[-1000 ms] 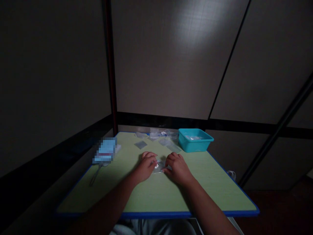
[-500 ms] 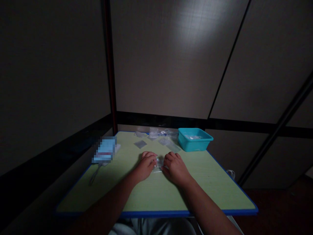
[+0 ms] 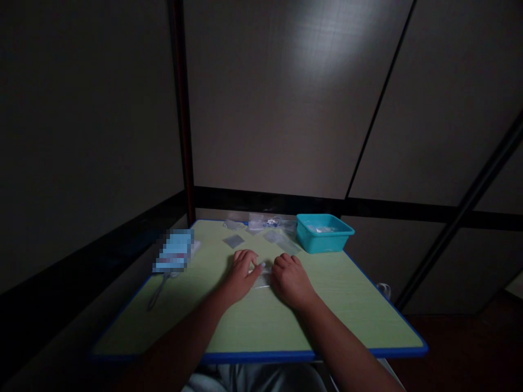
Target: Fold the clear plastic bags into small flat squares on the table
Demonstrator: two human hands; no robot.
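Observation:
Between my hands, a small clear plastic bag (image 3: 263, 280) lies on the light green table (image 3: 261, 326). My left hand (image 3: 244, 270) grips its left side, thumb toward the fingers at the upper edge. On the bag's right side, my right hand (image 3: 289, 275) is closed, its fingers curled down over the plastic. A small whitish bit shows near the left thumb, too small to make out. The fingertips of the right hand are partly hidden behind its knuckles.
A turquoise basket (image 3: 324, 242) with clear plastic inside stands at the back right. Several clear bags (image 3: 280, 238) and a grey square (image 3: 233, 241) lie toward the back. A blurred blue packet (image 3: 175, 250) with a looped strap (image 3: 157, 294) is at the left edge. Walls stand behind and left.
My left thumb has shifted along the bag's upper edge and the left fingers have lifted a little. More of the bag's flat front shows. The right hand is nearly still.

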